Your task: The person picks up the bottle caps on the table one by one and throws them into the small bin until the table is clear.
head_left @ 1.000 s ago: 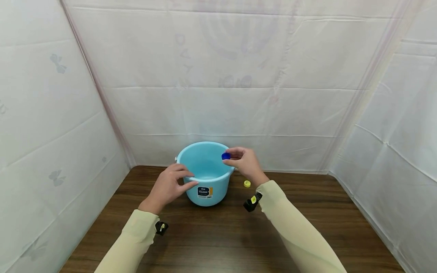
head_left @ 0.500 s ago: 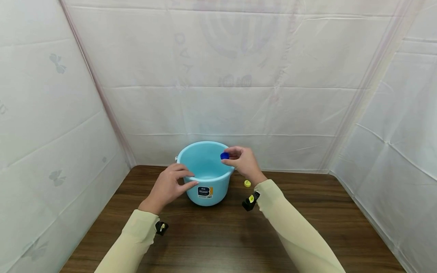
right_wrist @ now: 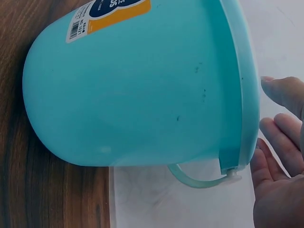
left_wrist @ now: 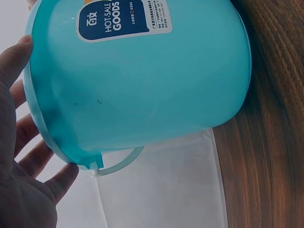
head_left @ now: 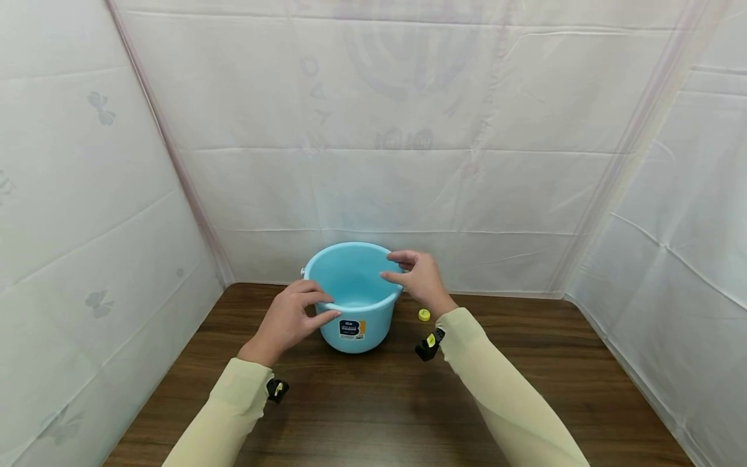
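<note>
A light blue bucket (head_left: 356,327) stands upright on the table, its label towards me. At its near left rim my left hand (head_left: 288,318) pinches the edge, thumb outside and fingers over the inner side; the left wrist view shows the thumb (left_wrist: 21,50) on the rim. Over the right side of the opening hovers my right hand (head_left: 421,279), thumb and fingers spread apart with nothing between them. In the right wrist view its fingers (right_wrist: 280,142) lie just past the rim. No blue cap shows in any current view; the near wall hides part of the bucket's inside.
A small yellow cap (head_left: 424,315) lies on the dark wooden table (head_left: 373,415), right of the bucket and under the right wrist. White sheeting (head_left: 408,130) hangs behind and on both sides. The bucket's handle (right_wrist: 197,181) hangs down at the back.
The blue cap that my right hand held over the bucket has been let go and is out of sight. The right thumb and fingers have parted; the left hand stays on the rim.
</note>
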{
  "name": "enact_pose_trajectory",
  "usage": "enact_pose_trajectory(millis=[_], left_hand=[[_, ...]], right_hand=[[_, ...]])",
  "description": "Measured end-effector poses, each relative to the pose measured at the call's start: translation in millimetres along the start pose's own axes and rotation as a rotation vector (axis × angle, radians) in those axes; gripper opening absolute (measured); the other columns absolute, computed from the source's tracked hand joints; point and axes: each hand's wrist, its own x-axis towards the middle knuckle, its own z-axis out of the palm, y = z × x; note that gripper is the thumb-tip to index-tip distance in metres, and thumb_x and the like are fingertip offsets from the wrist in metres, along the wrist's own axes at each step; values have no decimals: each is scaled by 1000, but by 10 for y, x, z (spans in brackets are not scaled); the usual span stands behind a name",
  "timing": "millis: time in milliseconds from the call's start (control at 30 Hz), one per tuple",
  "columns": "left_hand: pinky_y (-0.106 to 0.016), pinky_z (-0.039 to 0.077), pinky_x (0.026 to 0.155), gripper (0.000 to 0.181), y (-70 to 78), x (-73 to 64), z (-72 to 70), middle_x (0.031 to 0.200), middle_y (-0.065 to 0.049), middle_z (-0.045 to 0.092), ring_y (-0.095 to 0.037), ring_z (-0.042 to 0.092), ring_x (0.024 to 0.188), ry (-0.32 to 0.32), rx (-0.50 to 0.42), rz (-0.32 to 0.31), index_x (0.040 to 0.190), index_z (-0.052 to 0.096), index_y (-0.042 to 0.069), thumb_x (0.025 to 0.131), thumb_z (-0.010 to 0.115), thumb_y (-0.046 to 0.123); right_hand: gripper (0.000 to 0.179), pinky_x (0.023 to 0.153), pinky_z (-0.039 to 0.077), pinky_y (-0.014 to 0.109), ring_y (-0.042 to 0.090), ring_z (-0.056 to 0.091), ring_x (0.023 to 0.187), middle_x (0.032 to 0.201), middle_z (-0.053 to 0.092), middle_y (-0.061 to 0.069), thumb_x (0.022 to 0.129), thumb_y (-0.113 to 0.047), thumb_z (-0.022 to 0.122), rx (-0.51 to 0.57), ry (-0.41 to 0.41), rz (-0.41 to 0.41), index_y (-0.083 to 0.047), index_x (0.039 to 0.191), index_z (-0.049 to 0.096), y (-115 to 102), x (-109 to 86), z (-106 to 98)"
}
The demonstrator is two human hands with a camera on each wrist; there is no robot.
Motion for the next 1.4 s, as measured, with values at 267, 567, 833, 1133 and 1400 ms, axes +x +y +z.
enact_pose_trajectory(millis=[267,567,833,1133,1400], left_hand=[[-40,59,84,25,8,-2,-10,96,3,70,-17,62,97,1,2,-2,93,82,18,80,88,38],[-42,59,87,25,-2,-3,-10,96,3,70,-17,62,97,7,0,6,93,82,17,80,88,38],[-42,59,87,25,-7,3,-5,97,3,70,-18,62,98,6,4,1,94,82,17,80,88,37],[-41,59,86,25,10,3,-5,96,3,70,-18,62,97,1,5,-1,94,82,17,80,88,37],[-41,59,86,25,11,-8,-8,97,3,69,-18,62,98,-6,1,-12,94,82,18,80,88,38]], right_hand=[[49,105,53,47,37,62,128,131,69,12,85,-25,86,25,12,-7,-4,127,71,70,14,-41],[47,107,52,47,34,62,128,130,69,13,86,-26,85,59,33,-19,-3,125,71,193,-4,-155],[44,105,53,47,37,64,124,129,70,15,87,-24,85,24,71,-28,-5,124,72,311,-61,-280],[43,104,54,48,37,65,123,128,70,18,87,-25,85,10,102,5,-5,122,73,468,-136,-369],[42,104,54,47,36,66,120,128,70,21,89,-22,83,-8,115,11,0,123,71,647,-210,-361]])
